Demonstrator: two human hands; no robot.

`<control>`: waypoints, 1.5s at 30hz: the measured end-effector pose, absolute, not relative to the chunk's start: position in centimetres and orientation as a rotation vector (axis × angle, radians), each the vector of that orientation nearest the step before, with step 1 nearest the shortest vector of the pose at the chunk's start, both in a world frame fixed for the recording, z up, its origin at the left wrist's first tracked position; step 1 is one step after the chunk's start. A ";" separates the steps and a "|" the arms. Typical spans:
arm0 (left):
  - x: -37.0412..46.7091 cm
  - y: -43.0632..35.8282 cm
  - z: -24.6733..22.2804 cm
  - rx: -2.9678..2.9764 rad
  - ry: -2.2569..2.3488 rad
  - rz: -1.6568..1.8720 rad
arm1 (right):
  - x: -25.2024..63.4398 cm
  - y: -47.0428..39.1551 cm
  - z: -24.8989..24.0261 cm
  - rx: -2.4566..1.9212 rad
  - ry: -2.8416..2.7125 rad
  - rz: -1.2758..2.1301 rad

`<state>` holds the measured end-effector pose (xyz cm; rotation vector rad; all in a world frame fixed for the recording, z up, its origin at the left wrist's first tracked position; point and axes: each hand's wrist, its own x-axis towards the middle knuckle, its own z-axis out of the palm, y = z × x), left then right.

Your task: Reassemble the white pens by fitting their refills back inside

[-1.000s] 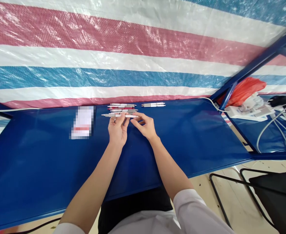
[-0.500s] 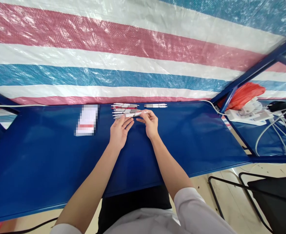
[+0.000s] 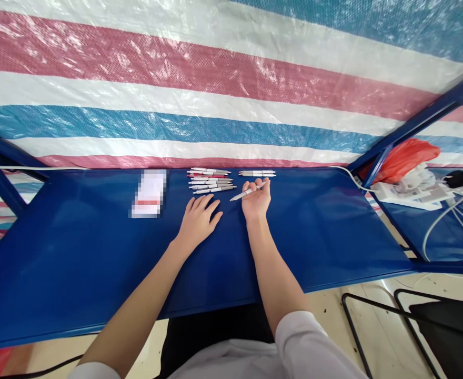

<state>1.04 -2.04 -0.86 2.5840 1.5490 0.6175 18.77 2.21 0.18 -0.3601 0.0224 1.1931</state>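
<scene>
Striped sheet [image 3: 231, 89] stands behind the blue table [image 3: 97, 273], along its far edge. Left hand [image 3: 199, 223]: palm down, fingers spread, nothing in it, over the middle of the table; can't tell if the fingertips touch the top. Right hand [image 3: 257, 204]: palm up, fingers curled in, mostly closed on one white pen. Pixelated item [image 3: 149, 193] lies left of the pens, toward the table's far edge; unreadable. Larger pen group [image 3: 213, 182] sits near the far edge, left of center, just beyond the left fingertips; looks like a stack of rows, some red, count unclear. Smaller pen group [image 3: 257, 173] is right of it, by the same edge, with a gap between. Held pen [image 3: 237, 197] is tilted, one end pointing left and toward the near edge. Step, my read: one-handed hold, left free. Moving that pen calls for a firm pinch and clearance from both groups.
</scene>
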 end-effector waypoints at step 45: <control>1.0 -2.4 -1.7 2.601 1.581 0.470 | 19.7 1.9 -1.7 -0.086 -0.058 1.230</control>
